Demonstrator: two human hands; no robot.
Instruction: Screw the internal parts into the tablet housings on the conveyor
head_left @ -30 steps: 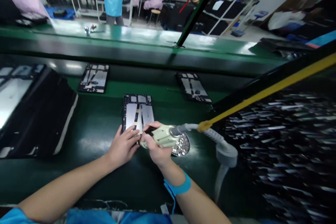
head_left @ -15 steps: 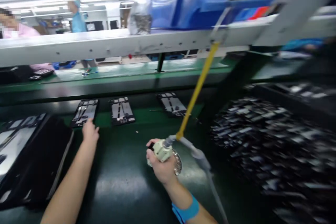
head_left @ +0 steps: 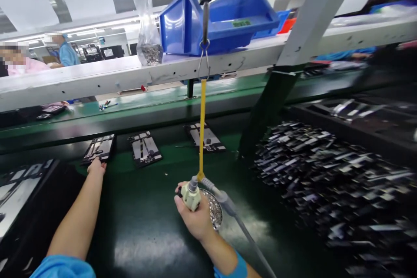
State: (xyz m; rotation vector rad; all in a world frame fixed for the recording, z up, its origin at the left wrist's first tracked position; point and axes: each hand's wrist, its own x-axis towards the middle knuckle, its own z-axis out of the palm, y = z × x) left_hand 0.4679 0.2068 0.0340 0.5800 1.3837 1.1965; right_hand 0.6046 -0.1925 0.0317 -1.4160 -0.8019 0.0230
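Note:
My right hand (head_left: 193,217) is closed around a pale green electric screwdriver (head_left: 190,195) that hangs upright from a yellow cord (head_left: 202,126); a grey hose (head_left: 241,226) runs off it to the lower right. A small round dish of screws (head_left: 213,210) lies just behind that hand. My left hand (head_left: 96,167) is stretched far forward, fingers resting on the near edge of an open tablet back panel (head_left: 98,147) on the green belt. Two more panels, one in the middle (head_left: 145,150) and one to the right (head_left: 205,136), lie beside it.
A black tray stack (head_left: 19,195) sits at left. A heap of small dark parts (head_left: 325,169) fills the right. Overhead, a grey rail (head_left: 130,74) carries a blue bin (head_left: 221,17) and a bag of screws (head_left: 149,39). Other workers stand beyond the far belt.
My left hand left the panel in front of me and reached forward-left to the far panel. My right hand lifted the screwdriver upright off the panel. The view tilted upward.

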